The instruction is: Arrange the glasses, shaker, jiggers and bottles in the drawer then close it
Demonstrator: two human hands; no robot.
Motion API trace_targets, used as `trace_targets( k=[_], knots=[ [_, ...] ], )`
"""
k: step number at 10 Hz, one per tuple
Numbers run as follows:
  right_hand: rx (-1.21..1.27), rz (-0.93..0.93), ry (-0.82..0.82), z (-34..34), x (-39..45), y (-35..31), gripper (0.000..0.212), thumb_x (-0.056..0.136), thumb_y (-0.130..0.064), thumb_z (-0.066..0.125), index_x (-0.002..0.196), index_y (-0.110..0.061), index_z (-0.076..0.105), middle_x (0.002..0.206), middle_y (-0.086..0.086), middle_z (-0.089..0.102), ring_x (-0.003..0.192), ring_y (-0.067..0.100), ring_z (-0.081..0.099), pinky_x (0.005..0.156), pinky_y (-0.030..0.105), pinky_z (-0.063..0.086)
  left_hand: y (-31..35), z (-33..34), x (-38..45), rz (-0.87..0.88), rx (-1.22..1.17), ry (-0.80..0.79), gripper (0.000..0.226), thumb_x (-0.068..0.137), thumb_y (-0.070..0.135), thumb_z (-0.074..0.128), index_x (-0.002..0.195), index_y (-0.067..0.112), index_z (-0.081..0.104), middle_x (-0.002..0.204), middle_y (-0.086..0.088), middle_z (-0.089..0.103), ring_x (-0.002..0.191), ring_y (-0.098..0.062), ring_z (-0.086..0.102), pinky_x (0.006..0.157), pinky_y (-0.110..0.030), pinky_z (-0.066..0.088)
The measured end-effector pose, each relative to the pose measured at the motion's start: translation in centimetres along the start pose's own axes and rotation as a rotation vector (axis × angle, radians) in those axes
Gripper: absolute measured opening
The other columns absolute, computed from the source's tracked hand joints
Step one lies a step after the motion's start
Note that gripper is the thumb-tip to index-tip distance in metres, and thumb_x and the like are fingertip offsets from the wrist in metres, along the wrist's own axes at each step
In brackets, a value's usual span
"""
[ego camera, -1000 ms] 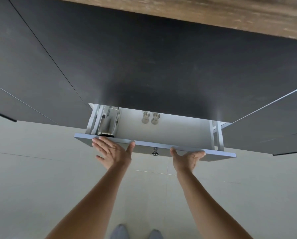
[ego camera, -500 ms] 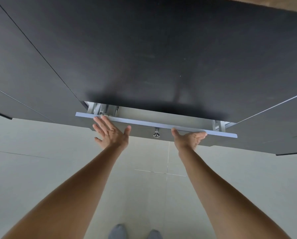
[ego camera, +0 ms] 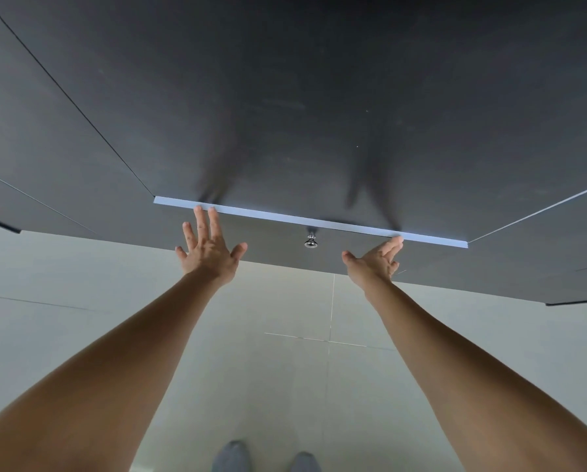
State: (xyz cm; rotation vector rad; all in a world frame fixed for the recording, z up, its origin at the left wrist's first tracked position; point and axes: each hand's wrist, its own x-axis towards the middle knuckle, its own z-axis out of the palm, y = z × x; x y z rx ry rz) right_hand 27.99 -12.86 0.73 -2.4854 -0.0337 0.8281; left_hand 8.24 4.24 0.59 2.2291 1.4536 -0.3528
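Both hands (ego camera: 207, 248) (ego camera: 375, 260) flat on drawer (ego camera: 285, 238) front — drawer shut.

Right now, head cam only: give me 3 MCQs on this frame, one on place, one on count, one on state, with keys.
1. Where is the knob on the drawer front?
A. between the two hands
B. left of the left hand
C. right of the right hand

2. How many knobs show on the drawer front?
A. none
B. one
C. three

3. What state is the drawer in?
A. pulled wide open with its contents in view
B. pushed in, none of its inside visible
C. taken out and lying on the floor

Key: 1 A, the knob sits between the left hand and the right hand. 2 B, a single metal knob shows. 3 B, only the pale top edge of the front shows against the dark cabinet.
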Motion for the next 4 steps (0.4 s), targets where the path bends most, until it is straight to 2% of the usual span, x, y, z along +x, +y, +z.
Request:
trace_targets(
  k=[2,4],
  knots=[
    [-0.138,-0.020,-0.070,-1.4,0.2,0.2,0.108,0.087,-0.034,0.063,0.147,-0.015,-0.025,0.161,0.001,-0.015,0.149,0.034,-0.004,0.122,0.043,0.012,-0.4,-0.9,-0.5,0.037,0.067,-0.046,0.086,0.093,0.060,0.035,0.153,0.022,-0.013,0.161,0.003,-0.024,0.150,-0.031,-0.011,0.117,-0.058,0.012],
    [-0.135,0.004,-0.090,-3.7,-2.2,-0.1,0.101,0.087,-0.031,0.064,0.150,-0.017,-0.015,0.162,0.004,-0.010,0.148,0.037,0.002,0.120,0.047,0.018,-0.4,-1.8,-3.6,0.057,0.076,-0.008,0.079,0.096,0.056,0.032,0.154,0.021,-0.009,0.162,0.000,-0.020,0.150,-0.029,-0.011,0.119,-0.056,0.012]
  ],
)
